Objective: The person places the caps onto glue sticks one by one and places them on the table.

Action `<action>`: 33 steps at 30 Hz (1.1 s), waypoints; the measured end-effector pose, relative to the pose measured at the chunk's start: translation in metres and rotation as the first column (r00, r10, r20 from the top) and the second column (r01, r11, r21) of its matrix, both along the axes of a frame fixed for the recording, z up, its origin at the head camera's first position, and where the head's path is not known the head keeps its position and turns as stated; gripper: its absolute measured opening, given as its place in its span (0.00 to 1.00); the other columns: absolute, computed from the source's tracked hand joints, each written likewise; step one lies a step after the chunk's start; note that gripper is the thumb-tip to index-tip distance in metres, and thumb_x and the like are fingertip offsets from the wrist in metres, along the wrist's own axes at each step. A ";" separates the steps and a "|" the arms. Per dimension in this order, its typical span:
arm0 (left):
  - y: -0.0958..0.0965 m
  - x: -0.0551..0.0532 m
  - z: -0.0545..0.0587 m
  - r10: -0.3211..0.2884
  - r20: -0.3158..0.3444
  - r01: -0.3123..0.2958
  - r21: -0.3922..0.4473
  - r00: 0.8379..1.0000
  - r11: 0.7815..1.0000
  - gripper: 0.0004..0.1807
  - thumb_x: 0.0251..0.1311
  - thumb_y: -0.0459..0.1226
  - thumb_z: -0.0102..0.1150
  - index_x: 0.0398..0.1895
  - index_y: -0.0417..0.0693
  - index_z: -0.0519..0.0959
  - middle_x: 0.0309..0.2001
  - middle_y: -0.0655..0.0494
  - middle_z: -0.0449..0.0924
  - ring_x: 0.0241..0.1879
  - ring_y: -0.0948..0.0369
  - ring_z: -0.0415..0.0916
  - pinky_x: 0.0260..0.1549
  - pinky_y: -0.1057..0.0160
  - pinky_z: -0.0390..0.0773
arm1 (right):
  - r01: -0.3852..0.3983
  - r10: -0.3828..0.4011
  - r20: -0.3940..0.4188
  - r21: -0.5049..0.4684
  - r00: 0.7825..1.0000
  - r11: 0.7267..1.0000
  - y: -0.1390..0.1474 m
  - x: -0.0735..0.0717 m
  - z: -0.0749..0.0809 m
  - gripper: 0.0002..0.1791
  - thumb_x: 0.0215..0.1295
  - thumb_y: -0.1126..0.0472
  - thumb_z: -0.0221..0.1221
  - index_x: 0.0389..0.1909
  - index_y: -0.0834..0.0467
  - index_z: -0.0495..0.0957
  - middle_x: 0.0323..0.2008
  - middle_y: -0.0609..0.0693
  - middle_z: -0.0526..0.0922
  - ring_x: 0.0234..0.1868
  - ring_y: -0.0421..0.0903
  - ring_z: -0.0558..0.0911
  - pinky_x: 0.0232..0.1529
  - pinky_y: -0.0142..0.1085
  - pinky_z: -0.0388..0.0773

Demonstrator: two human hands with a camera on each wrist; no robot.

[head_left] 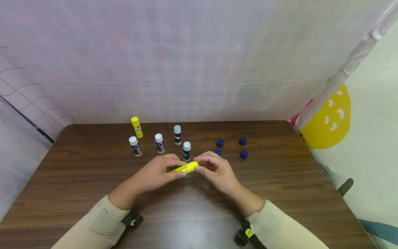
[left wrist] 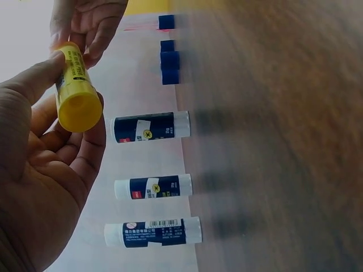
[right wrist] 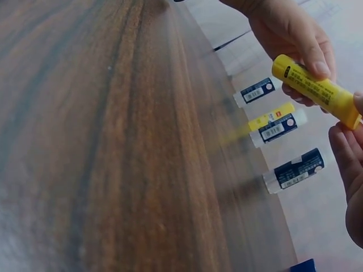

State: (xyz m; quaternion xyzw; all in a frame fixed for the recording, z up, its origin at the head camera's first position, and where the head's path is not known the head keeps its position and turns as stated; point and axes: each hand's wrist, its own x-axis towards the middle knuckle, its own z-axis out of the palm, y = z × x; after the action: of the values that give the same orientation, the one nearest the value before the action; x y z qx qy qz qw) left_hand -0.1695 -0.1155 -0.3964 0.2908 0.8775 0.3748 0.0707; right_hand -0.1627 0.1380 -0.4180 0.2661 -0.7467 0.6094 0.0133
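Note:
A yellow glue stick (head_left: 186, 168) is held up over the table between the two hands, lying slantwise. My left hand (head_left: 157, 173) grips its body, thumb along one side and fingers round the other. At the opposite end, the thumb and fingertips of my right hand (head_left: 219, 171) pinch the yellow cap end. In the left wrist view, the round base of this glue stick (left wrist: 79, 110) faces the camera. Just beyond the hands stands a navy-labelled glue stick (head_left: 187, 152) with a white top.
Three more navy-labelled glue sticks, including one (head_left: 135, 146) at the left, stand upright on the brown table (head_left: 295, 193). Another yellow glue stick (head_left: 137, 127) stands behind them. Several loose blue caps (head_left: 244, 154) sit at the right. A pale curtain (head_left: 186, 69) hangs along the back edge.

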 end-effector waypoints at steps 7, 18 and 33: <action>-0.001 0.001 0.002 -0.018 -0.018 0.018 0.019 1.000 1.000 0.20 0.68 0.49 0.67 0.60 0.54 0.85 0.45 0.65 0.83 0.39 0.65 0.75 0.36 0.66 0.78 | -0.013 0.013 -0.025 -0.005 1.000 1.000 0.001 0.000 0.000 0.13 0.67 0.71 0.67 0.51 0.65 0.84 0.50 0.60 0.83 0.51 0.41 0.84 0.52 0.38 0.87; -0.003 0.002 0.006 0.016 0.021 -0.016 0.028 1.000 0.999 0.21 0.69 0.50 0.66 0.61 0.57 0.84 0.50 0.66 0.82 0.43 0.63 0.76 0.41 0.63 0.80 | 0.003 -0.003 -0.049 -0.008 0.999 1.000 0.007 -0.003 0.003 0.15 0.66 0.71 0.67 0.53 0.63 0.83 0.50 0.59 0.84 0.49 0.47 0.85 0.50 0.35 0.86; -0.006 0.000 0.007 0.097 -0.056 -0.089 0.124 0.994 0.988 0.19 0.67 0.45 0.69 0.60 0.55 0.84 0.51 0.62 0.84 0.44 0.63 0.78 0.44 0.60 0.82 | 0.076 -0.076 -0.053 0.002 0.996 0.997 0.010 -0.008 0.003 0.13 0.66 0.70 0.68 0.51 0.63 0.84 0.49 0.58 0.86 0.49 0.48 0.87 0.50 0.37 0.87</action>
State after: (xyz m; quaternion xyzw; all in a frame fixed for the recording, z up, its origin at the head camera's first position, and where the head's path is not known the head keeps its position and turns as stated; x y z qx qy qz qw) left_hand -0.1692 -0.1212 -0.3890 0.2648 0.8676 0.4209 0.0081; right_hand -0.1704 0.1483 -0.4146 0.2536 -0.7569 0.5998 0.0556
